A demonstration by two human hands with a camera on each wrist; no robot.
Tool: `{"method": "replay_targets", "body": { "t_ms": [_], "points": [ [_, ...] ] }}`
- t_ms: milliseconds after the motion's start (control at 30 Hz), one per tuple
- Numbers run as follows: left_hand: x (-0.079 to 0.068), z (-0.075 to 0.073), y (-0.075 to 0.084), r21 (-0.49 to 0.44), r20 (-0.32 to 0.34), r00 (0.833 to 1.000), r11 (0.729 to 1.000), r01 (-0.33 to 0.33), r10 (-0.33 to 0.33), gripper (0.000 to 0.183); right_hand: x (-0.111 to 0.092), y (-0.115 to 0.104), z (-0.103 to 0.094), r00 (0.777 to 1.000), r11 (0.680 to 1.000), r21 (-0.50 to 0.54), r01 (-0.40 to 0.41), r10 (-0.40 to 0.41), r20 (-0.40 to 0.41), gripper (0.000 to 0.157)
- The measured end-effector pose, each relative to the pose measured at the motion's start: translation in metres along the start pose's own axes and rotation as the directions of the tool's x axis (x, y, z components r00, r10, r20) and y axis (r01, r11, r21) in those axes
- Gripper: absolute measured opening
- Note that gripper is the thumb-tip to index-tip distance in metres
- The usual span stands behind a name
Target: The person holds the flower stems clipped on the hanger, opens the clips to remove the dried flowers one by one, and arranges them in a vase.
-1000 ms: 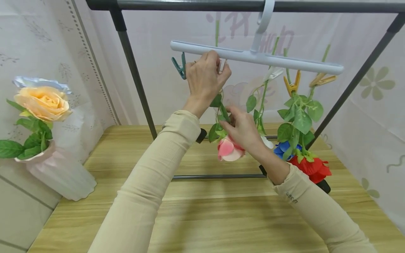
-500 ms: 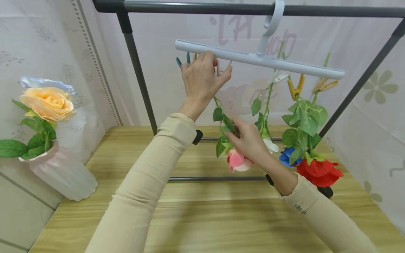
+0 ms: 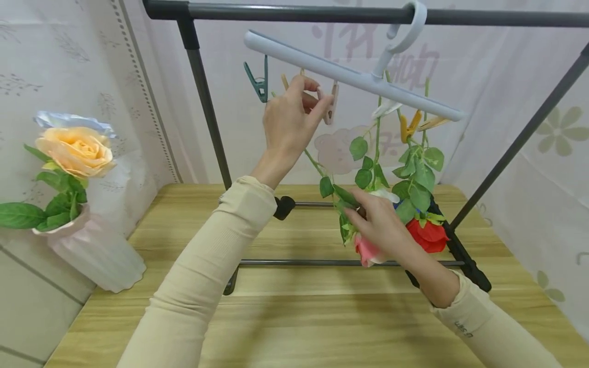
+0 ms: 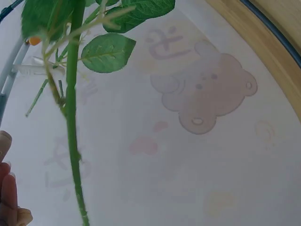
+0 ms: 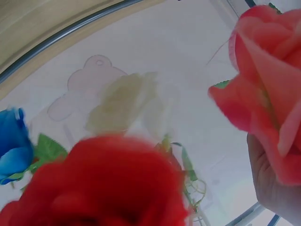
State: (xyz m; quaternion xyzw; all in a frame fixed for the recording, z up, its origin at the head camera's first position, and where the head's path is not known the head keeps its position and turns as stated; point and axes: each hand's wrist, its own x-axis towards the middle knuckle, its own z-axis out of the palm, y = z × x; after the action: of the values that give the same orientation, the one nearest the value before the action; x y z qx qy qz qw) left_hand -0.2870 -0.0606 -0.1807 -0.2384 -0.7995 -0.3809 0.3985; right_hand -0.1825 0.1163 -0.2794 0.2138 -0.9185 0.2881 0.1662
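Observation:
My left hand (image 3: 292, 115) is raised under the white hanger (image 3: 322, 64). Its thumb and index finger pinch a pale pink clothespin (image 3: 330, 110) hanging there. Lower and to the right, my right hand (image 3: 379, 220) holds an artificial pink rose (image 3: 366, 251) by its leafy stem, bloom downward. That stem (image 3: 314, 162) slants up to the left and passes behind my left hand. In the right wrist view the pink rose (image 5: 263, 89) fills the right side. The left wrist view shows a green stem (image 4: 72, 122) and only a few fingertips (image 4: 9, 188) at its edge.
A green clothespin (image 3: 261, 87) hangs at the hanger's left. White, blue and red (image 3: 428, 236) roses hang upside down at the right, with a yellow clothespin (image 3: 409, 125) above them. A dark rack (image 3: 299, 13) stands on the wooden table (image 3: 294, 317). A vase (image 3: 96, 255) stands left.
The pink rose's stem has come down from the hanger and now slants left. My right hand has moved right and down with it. The hanger's left end has risen and its right end dropped.

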Motion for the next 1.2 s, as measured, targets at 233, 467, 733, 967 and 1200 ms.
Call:
{"method": "replay_targets", "body": {
  "t_ms": [233,467,733,967,1200],
  "points": [
    [-0.006,-0.003,-0.004,-0.113,0.025,0.999,0.993,0.042,-0.039,0.030,-0.008,0.003,-0.007,0.999,0.998,-0.039,0.038,-0.038,0.012,0.015],
    [-0.026,-0.009,-0.012,-0.173,0.102,0.994,0.984,0.049,-0.031,0.024,-0.013,0.004,-0.011,0.997,0.996,-0.053,0.074,-0.072,0.039,0.018],
    [-0.070,-0.015,-0.019,-0.124,0.538,0.828,0.987,-0.105,0.156,0.015,-0.013,0.006,-0.014,0.993,0.985,-0.136,0.110,-0.105,0.045,0.023],
    [-0.088,-0.023,-0.020,-0.078,0.743,0.637,0.972,-0.221,0.204,0.025,-0.015,0.006,-0.015,0.994,0.977,-0.190,0.093,-0.080,0.077,0.023],
    [-0.112,-0.027,-0.025,-0.034,0.754,0.623,0.960,-0.280,0.208,0.031,-0.020,0.007,-0.012,0.990,0.968,-0.216,0.128,-0.113,0.082,0.026]
  ]
}}
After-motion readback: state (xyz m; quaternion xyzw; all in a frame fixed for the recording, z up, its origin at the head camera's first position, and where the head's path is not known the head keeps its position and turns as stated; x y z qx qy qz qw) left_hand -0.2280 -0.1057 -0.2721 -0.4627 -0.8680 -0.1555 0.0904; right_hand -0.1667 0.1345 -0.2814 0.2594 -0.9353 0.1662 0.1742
